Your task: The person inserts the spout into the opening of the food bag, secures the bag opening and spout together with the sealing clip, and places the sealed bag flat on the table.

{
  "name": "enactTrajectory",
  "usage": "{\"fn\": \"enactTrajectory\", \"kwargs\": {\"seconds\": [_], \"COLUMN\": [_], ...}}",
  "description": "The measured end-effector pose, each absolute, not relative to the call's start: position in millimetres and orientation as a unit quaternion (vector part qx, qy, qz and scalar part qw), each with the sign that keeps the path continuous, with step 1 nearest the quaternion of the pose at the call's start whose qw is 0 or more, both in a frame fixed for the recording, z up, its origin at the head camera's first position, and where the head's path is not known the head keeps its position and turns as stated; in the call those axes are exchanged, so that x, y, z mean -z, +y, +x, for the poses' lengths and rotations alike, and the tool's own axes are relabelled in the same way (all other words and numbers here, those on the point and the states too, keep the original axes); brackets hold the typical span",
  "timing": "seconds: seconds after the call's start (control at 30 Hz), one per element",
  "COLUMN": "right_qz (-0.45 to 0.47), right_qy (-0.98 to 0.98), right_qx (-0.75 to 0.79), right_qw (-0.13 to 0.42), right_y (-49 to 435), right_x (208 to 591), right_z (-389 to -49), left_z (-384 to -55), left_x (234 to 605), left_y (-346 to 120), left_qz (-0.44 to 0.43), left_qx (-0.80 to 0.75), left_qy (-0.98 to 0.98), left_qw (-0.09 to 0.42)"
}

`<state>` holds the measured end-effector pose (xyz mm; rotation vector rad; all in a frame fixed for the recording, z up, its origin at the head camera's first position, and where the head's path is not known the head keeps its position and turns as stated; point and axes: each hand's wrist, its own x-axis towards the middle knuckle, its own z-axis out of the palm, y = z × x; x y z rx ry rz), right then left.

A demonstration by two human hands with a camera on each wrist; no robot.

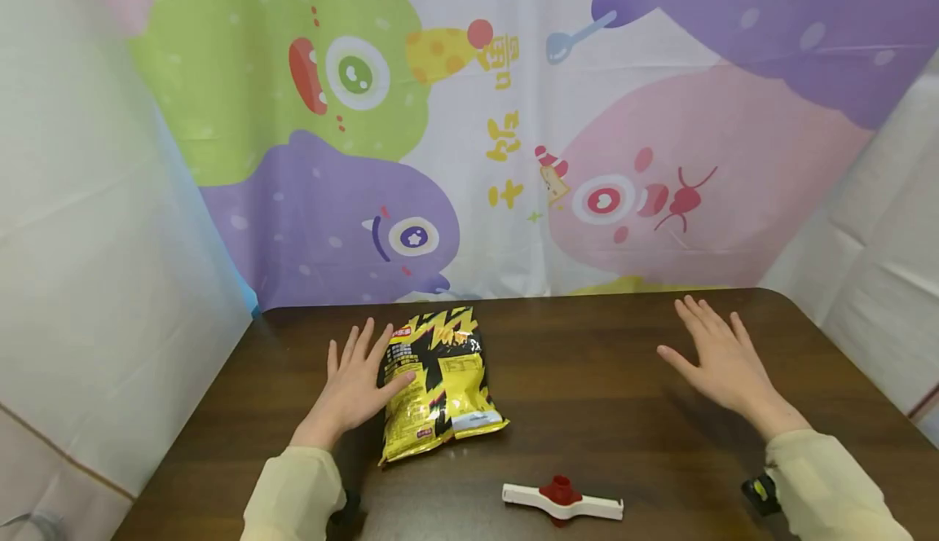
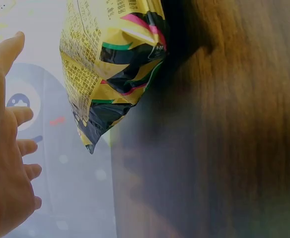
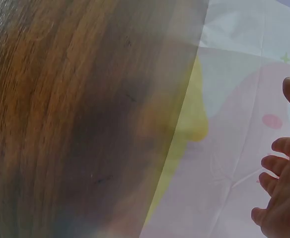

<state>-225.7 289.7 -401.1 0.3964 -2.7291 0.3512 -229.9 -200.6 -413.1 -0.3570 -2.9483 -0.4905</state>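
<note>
Left grip [image 1: 355,384] and right grip [image 1: 722,359] hovered, spread and empty, seemingly poised before a grasp; taking the glossy yellow-and-black plastic packet [image 1: 443,386], on the brown wooden counter [image 1: 587,398] beside the left, seemed to need a curled hold.

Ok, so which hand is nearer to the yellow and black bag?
Left. The left hand is beside the bag, its thumb overlapping it in the head view; the right hand is well off to its right.
</note>
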Motion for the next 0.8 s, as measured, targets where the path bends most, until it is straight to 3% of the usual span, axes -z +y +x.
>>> {"fn": "enactTrajectory", "kwargs": {"seconds": [0.8], "right_qz": [0.147], "right_qy": [-0.966], "right_qx": [-0.162], "right_qw": [0.137], "right_y": [273], "right_x": [407], "right_z": [-222], "left_z": [-224], "left_x": [423], "left_y": [-205], "left_qz": [-0.108], "left_qx": [0.171], "left_qy": [-0.978], "left_qw": [0.056]}}
